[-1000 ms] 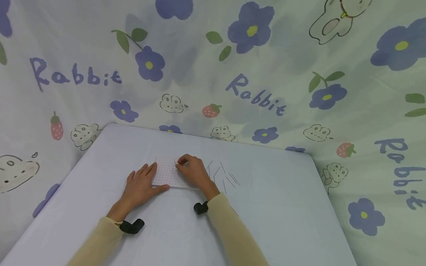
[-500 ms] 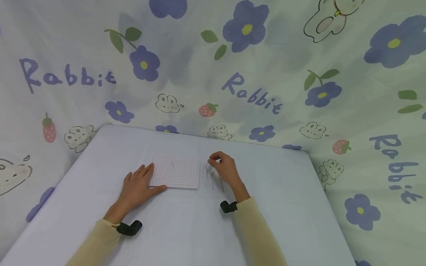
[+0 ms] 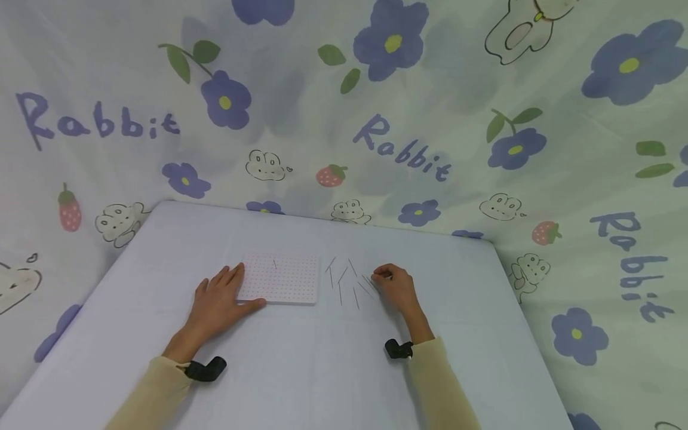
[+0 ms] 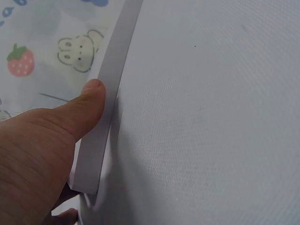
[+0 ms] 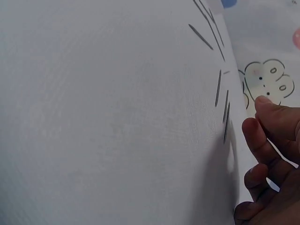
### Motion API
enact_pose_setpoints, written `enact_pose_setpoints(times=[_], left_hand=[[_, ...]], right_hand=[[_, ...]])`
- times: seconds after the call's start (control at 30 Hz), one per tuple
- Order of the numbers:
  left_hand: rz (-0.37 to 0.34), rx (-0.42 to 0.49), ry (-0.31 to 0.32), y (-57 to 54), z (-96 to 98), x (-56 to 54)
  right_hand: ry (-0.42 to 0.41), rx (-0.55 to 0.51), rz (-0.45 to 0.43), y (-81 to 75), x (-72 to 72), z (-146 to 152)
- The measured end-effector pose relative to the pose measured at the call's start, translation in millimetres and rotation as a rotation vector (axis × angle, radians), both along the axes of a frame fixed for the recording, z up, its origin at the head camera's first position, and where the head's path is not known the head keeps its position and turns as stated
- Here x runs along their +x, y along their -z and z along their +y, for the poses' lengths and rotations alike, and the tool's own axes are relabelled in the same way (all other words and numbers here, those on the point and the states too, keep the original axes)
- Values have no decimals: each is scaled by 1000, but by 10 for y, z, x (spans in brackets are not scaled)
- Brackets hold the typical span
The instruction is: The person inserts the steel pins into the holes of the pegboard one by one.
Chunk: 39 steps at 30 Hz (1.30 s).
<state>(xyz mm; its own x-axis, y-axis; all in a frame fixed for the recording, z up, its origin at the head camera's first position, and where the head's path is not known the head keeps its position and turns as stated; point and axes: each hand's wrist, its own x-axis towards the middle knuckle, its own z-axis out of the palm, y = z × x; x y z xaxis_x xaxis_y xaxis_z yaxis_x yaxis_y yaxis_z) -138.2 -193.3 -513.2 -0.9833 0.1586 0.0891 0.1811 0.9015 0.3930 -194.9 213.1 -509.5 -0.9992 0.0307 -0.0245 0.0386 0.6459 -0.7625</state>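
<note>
Largest first: cloth backdrop (image 3: 301, 131) fills upper half and both sides of the head view; pale, printed with purple flowers, strawberries, rabbit outlines and the word "Rabbit"; white table (image 3: 301, 370) spans the lower middle; beige sleeves come in from below, left sleeve (image 3: 153, 391) at lower left, right sleeve (image 3: 441, 382) at lower right of centre.

White board (image 3: 282, 280) lies flat on the table, just left of frame centre; top covered in a grid of small dots; left hand (image 3: 217, 301) at its left end, fingers extended along the left edge, thumb spread away from them onto the near edge; left wrist view shows the thumb against the board's side face; right hand (image 3: 398, 286) right of centre, well apart from the left, fingers bent, thumb and index tips near each other by the sticks; can't tell if they pinch one.

Black wrist devices next: one on the left wrist (image 3: 206, 369), one on the right wrist (image 3: 399, 349).

Smallest: several thin dark sticks (image 3: 340, 294) scattered on the table between board and right hand; single stick (image 3: 275, 264) on the board, upper middle, slightly slanted in frame.
</note>
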Motion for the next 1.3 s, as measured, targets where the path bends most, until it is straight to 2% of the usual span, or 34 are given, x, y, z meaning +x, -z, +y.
enact_pose_setpoints(times=[0.47, 0.87, 1.3], left_hand=[[-5, -5, -1, 11, -10, -1], [2, -2, -5, 16, -7, -3], [-3, 2, -9, 30, -15, -12]], right_hand=[[-15, 53, 11, 152, 33, 12], [-19, 47, 32, 106, 92, -27], [-15, 75, 32, 114, 71, -15]])
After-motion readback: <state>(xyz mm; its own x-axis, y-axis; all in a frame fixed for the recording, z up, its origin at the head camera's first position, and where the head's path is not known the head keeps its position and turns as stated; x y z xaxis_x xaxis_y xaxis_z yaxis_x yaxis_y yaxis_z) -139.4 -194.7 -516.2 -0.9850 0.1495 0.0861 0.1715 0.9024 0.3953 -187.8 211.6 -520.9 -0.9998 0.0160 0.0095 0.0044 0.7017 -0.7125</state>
